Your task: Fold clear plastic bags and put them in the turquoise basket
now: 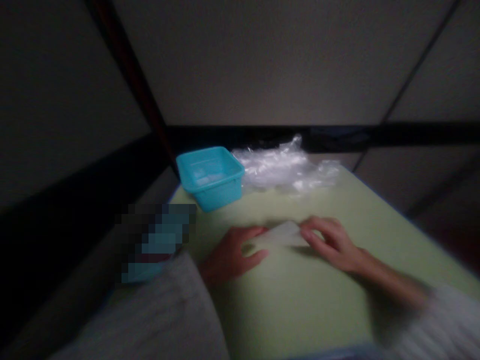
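A small whitish, translucent flat piece [283,234] lies between my two hands over the yellow-green table [285,300]. My right hand [332,242] pinches its right end between thumb and fingers. At its left end is my left hand [234,252], thumb and fingers apart, with the fingertips at or near the piece's edge; whether they touch it is too blurred to tell. Beyond my left hand stands a turquoise basket [221,195] with some pale items inside, too blurred to name.
Crumpled clear plastic [277,167] lies at the table's far edge, right of the basket. A pixelated patch [161,240] covers something at the left edge. A pale panelled wall [262,65] rises behind the table.
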`<state>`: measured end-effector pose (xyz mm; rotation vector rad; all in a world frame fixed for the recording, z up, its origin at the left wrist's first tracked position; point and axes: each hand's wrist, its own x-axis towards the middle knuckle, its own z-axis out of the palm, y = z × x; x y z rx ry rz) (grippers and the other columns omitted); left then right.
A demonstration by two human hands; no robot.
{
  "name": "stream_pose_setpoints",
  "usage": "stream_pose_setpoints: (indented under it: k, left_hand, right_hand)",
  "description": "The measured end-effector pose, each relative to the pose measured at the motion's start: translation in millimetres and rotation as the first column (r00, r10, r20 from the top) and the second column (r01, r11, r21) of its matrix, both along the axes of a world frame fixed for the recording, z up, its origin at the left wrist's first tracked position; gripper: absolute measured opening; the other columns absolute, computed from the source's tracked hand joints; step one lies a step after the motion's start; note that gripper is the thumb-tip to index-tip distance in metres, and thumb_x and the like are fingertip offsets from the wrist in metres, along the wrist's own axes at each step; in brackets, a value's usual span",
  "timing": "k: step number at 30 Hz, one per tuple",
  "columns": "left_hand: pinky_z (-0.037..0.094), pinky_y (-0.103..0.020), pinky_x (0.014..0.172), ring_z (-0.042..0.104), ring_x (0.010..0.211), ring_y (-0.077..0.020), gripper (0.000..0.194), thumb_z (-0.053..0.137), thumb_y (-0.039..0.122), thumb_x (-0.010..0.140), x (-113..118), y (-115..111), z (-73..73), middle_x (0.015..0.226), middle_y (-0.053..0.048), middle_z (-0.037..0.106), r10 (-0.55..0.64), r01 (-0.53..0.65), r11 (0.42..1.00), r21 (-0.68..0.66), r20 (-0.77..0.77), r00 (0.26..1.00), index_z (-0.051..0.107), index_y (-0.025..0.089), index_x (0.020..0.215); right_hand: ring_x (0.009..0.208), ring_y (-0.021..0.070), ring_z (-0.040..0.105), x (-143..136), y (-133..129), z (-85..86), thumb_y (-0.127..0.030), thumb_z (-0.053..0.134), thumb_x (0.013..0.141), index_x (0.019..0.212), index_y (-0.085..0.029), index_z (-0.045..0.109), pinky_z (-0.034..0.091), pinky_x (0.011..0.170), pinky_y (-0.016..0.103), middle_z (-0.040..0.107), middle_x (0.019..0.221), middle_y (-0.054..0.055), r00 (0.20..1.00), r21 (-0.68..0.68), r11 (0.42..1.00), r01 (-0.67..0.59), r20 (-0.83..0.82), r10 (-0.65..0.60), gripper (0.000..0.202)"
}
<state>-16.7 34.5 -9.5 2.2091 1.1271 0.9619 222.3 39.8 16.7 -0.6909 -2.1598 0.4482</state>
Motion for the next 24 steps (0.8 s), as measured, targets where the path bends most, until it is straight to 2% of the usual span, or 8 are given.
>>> stream_pose_setpoints:
  k: [2, 5, 7, 10, 13, 16, 20, 24]
  left_hand:
    - [0.052, -0.036, 0.079, 0.066, 0.091, -0.0247, 0.028, 0.061, 0.028, 0.075, 3.1, -0.3, 4.4, 0.099, -0.009, 0.071, -0.027, 0.057, 0.966, -0.253, 0.12, 0.992, 0.065, 0.015, 0.1]
    - [0.053, -0.033, 0.071, 0.069, 0.081, -0.0237, 0.038, 0.062, 0.03, 0.075, 6.2, -1.3, 9.7, 0.088, -0.008, 0.072, -0.075, 0.257, 0.781, -0.57, 0.322, 0.944, 0.06, 0.013, 0.109]
    - [0.053, -0.03, 0.064, 0.069, 0.072, -0.0217, 0.046, 0.064, 0.031, 0.074, 5.7, -1.9, 9.5, 0.081, -0.007, 0.072, -0.029, 0.299, 0.671, -0.679, 0.378, 0.925, 0.056, 0.013, 0.115]
    - [0.051, -0.026, 0.055, 0.068, 0.067, -0.0191, 0.05, 0.065, 0.031, 0.074, 2.0, -2.5, 4.3, 0.078, -0.005, 0.071, 0.052, 0.236, 0.609, -0.758, 0.335, 0.941, 0.053, 0.014, 0.119]
    - [0.052, -0.025, 0.055, 0.069, 0.072, -0.0198, 0.051, 0.063, 0.03, 0.075, -0.8, -2.5, -1.7, 0.081, -0.005, 0.071, 0.086, 0.19, 0.579, -0.793, 0.291, 0.953, 0.048, 0.015, 0.122]
    - [0.05, -0.024, 0.051, 0.07, 0.07, -0.0212, 0.055, 0.061, 0.03, 0.077, -0.9, 0.1, -4.7, 0.079, -0.006, 0.071, 0.108, 0.167, 0.573, -0.802, 0.276, 0.955, 0.041, 0.015, 0.125]
    - [0.047, -0.022, 0.046, 0.07, 0.065, -0.0202, 0.047, 0.058, 0.032, 0.078, -2.0, 8.3, -1.4, 0.076, -0.006, 0.072, 0.256, 0.036, 0.675, -0.737, 0.28, 0.925, 0.04, 0.016, 0.119]
    - [0.044, -0.021, 0.043, 0.069, 0.06, -0.0196, 0.041, 0.058, 0.034, 0.074, -5.1, 14.5, 6.5, 0.073, -0.004, 0.071, 0.372, -0.054, 0.751, -0.659, 0.354, 0.858, 0.043, 0.017, 0.108]
  right_hand:
    - [0.051, 0.0112, 0.052, -1.1, -1.8, 4.9, -0.033, 0.046, 0.091, 0.074, -0.019, 0.053, 0.039, 0.045, 0.021, 0.055, 0.059, 0.0, 0.99, -0.213, 0.976, 0.046, -0.122, -0.073, 0.023]
    - [0.046, 0.0103, 0.051, -3.6, 3.1, 7.3, -0.043, 0.05, 0.087, 0.07, -0.019, 0.051, 0.04, 0.042, 0.02, 0.053, 0.054, -0.002, 0.958, -0.53, 0.848, 0.003, -0.241, -0.154, 0.029]
    - [0.044, 0.0092, 0.049, -3.1, 11.2, 3.3, -0.047, 0.052, 0.084, 0.069, -0.018, 0.05, 0.039, 0.04, 0.02, 0.052, 0.053, -0.003, 0.954, -0.677, 0.735, -0.035, -0.242, -0.177, 0.033]
    - [0.042, 0.0085, 0.049, 1.5, 25.6, -9.7, -0.052, 0.057, 0.079, 0.066, -0.017, 0.051, 0.039, 0.038, 0.019, 0.051, 0.052, -0.003, 0.976, -0.773, 0.634, -0.016, -0.149, -0.158, 0.038]
    - [0.043, 0.0099, 0.052, 6.6, 35.5, -22.4, -0.053, 0.058, 0.077, 0.066, -0.015, 0.053, 0.042, 0.038, 0.02, 0.055, 0.053, -0.001, 0.989, -0.799, 0.601, 0.028, -0.064, -0.132, 0.039]
    - [0.044, 0.0104, 0.053, 9.6, 40.0, -29.7, -0.052, 0.061, 0.074, 0.067, -0.014, 0.055, 0.043, 0.038, 0.021, 0.056, 0.054, -0.001, 0.975, -0.814, 0.579, 0.041, -0.095, -0.202, 0.039]
    - [0.046, 0.0095, 0.052, 13.7, 45.2, -35.1, -0.05, 0.061, 0.073, 0.067, -0.016, 0.052, 0.044, 0.039, 0.021, 0.053, 0.055, -0.002, 0.923, -0.815, 0.576, 0.069, -0.167, -0.347, 0.036]
    - [0.049, 0.0103, 0.055, 20.1, 50.2, -38.7, -0.043, 0.06, 0.075, 0.072, -0.017, 0.049, 0.049, 0.042, 0.021, 0.054, 0.059, -0.001, 0.898, -0.833, 0.548, 0.081, -0.177, -0.403, 0.029]
